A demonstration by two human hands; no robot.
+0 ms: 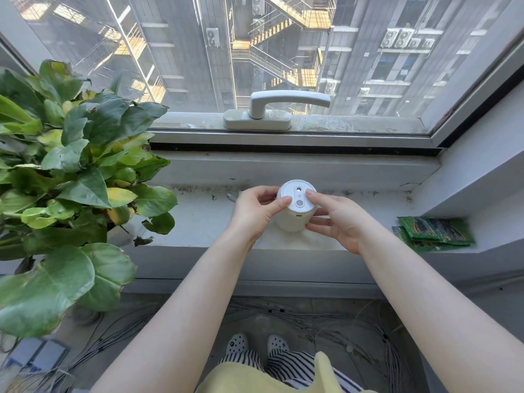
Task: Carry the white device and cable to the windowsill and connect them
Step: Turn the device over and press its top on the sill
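Observation:
A white cylindrical device [295, 219] stands upright on the windowsill [204, 217], with two round grey spots on its flat top and a small port on its front side. My left hand [255, 211] holds its left side, thumb on the top rim. My right hand [337, 219] holds its right side, forefinger on the top. A small metal plug end of the cable [231, 197] peeks out on the sill just left of my left hand; the remainder of the cable is hidden.
A large leafy potted plant [71, 171] fills the left of the sill. Green packets [433, 234] lie at the sill's right end. The white window handle [283, 106] sits behind the device. Bundled wires [312, 321] cover the floor below.

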